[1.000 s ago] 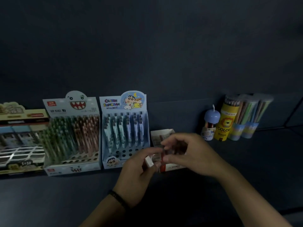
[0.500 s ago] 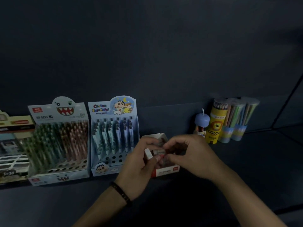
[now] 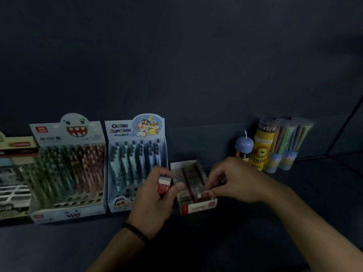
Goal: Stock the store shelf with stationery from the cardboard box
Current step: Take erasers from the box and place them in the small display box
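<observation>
Seating one eraser at a time appears to be the step in hand. It is best done by keeping the piece square to its row, lowering it into the open slot and pressing it flush before letting go. The right hand (image 3: pixel 235 181) has its thumb and fingertips (image 3: pixel 213 190) closed in a pinch on the boxed eraser (image 3: pixel 203 194), a red-and-white piece at the front right corner of the eraser box (image 3: pixel 198 206). That piece lies directly between the fingertips and seems to stand slightly proud of its neighbours, though in this dim light it cannot be settled whether it is fully home. The left hand (image 3: pixel 155 203) is curled round the loose eraser (image 3: pixel 164 184), white end upward with a red sleeve below and the thumb beside its right face. This piece is held just beside the box's left wall, clear of the rows and not touching them. The box sits open on the dark shelf (image 3: pixel 216 242) with its rows nearly full, so the judged risk is tipping a neighbour or nudging the light carton sideways; steadying it with the heel of a hand would be prudent. Immediately left of the box stands the cartoon pen display (image 3: pixel 135 163), then the monster-face pen display (image 3: pixel 66 173). To the right, well apart, stand the coloured pencil tubes (image 3: pixel 261 146). A dark wristband (image 3: pixel 135 231) is on the left wrist.
</observation>
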A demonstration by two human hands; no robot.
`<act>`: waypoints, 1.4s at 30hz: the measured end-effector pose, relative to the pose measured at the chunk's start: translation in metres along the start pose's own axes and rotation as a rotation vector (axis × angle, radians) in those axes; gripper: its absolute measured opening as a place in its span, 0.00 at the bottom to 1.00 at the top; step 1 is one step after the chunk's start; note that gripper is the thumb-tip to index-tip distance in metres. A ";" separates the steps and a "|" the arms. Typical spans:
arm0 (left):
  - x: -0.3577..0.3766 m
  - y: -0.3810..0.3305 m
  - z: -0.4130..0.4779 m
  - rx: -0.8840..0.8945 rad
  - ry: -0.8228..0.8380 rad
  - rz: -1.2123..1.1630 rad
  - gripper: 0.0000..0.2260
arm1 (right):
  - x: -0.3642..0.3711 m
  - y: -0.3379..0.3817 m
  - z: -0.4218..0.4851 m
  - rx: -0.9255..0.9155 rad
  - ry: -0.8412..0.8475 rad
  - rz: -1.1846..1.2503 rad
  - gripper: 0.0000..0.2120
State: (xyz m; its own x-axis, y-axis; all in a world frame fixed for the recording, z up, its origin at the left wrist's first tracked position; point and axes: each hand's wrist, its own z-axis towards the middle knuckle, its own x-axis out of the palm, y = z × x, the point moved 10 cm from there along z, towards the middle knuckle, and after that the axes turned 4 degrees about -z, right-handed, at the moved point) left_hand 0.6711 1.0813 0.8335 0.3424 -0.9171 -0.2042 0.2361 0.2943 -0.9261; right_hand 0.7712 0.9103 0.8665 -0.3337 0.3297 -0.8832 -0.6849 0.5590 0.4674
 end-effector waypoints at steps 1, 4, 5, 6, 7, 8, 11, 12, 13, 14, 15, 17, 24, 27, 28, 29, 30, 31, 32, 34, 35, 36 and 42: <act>0.005 0.006 -0.001 -0.042 0.029 -0.074 0.06 | 0.004 0.000 0.003 -0.001 0.038 -0.045 0.04; 0.020 0.021 -0.005 -0.212 0.089 -0.391 0.08 | 0.017 -0.001 0.010 0.001 0.124 -0.104 0.04; 0.022 0.021 -0.005 -0.219 0.096 -0.436 0.11 | 0.020 -0.003 0.011 0.011 0.139 -0.102 0.05; 0.022 0.018 -0.004 -0.199 0.098 -0.455 0.11 | 0.022 -0.006 0.013 0.026 0.150 -0.098 0.05; 0.020 0.015 -0.003 -0.176 0.092 -0.456 0.08 | 0.024 -0.008 0.014 0.038 0.159 -0.098 0.06; 0.019 0.013 -0.002 -0.165 0.082 -0.459 0.05 | 0.026 -0.010 0.016 0.044 0.167 -0.106 0.06; 0.015 0.016 0.001 -0.174 0.051 -0.471 0.05 | 0.031 -0.012 0.021 0.057 0.184 -0.128 0.06; 0.013 0.016 0.002 -0.161 0.048 -0.457 0.06 | 0.033 -0.012 0.021 0.055 0.193 -0.131 0.07; 0.011 0.015 0.003 -0.135 0.051 -0.413 0.07 | 0.034 -0.012 0.022 0.050 0.202 -0.135 0.08; 0.010 0.015 0.003 -0.108 0.059 -0.348 0.08 | 0.034 -0.012 0.021 0.042 0.211 -0.146 0.09; 0.009 0.016 0.003 -0.093 0.067 -0.285 0.08 | 0.034 -0.012 0.021 0.032 0.218 -0.164 0.09; 0.010 0.020 0.003 -0.095 0.077 -0.215 0.07 | 0.034 -0.013 0.020 0.023 0.236 -0.196 0.10; 0.004 0.016 0.003 -0.072 -0.033 -0.220 0.04 | 0.048 -0.015 0.021 0.030 0.309 -0.231 0.12; 0.003 0.021 0.002 -0.115 -0.065 -0.299 0.04 | 0.048 -0.014 0.018 0.032 0.307 -0.190 0.14; 0.004 0.023 0.002 -0.139 -0.072 -0.340 0.04 | 0.044 -0.011 0.017 0.019 0.271 -0.164 0.14; 0.005 0.024 0.001 -0.162 -0.075 -0.379 0.04 | 0.036 -0.008 0.017 0.003 0.188 -0.118 0.14; 0.006 0.024 0.001 -0.179 -0.074 -0.412 0.05 | 0.024 -0.004 0.017 -0.014 0.067 -0.045 0.13; 0.007 0.025 0.001 -0.195 -0.071 -0.444 0.05 | 0.013 -0.001 0.015 -0.026 -0.061 0.060 0.11; 0.008 0.026 0.000 -0.208 -0.066 -0.479 0.06 | 0.006 0.001 0.011 -0.033 -0.164 0.177 0.10; 0.010 0.023 0.000 -0.207 -0.048 -0.539 0.07 | 0.007 0.007 0.008 -0.040 -0.237 0.347 0.07; 0.011 0.022 0.000 -0.203 -0.041 -0.559 0.08 | 0.012 0.012 0.007 -0.047 -0.232 0.387 0.07; 0.011 0.020 0.000 -0.194 -0.038 -0.568 0.10 | 0.017 0.017 0.008 -0.054 -0.218 0.412 0.07; 0.001 0.013 0.001 -0.001 -0.069 -0.316 0.04 | 0.025 0.021 0.010 -0.037 -0.190 0.630 0.06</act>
State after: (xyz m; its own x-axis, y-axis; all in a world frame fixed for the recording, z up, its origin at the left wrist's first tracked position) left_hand 0.6756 1.0850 0.8217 0.3127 -0.9428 0.1158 0.3393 -0.0029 -0.9407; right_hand 0.7553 0.9382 0.8541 -0.5602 0.7158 -0.4169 -0.4184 0.1898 0.8882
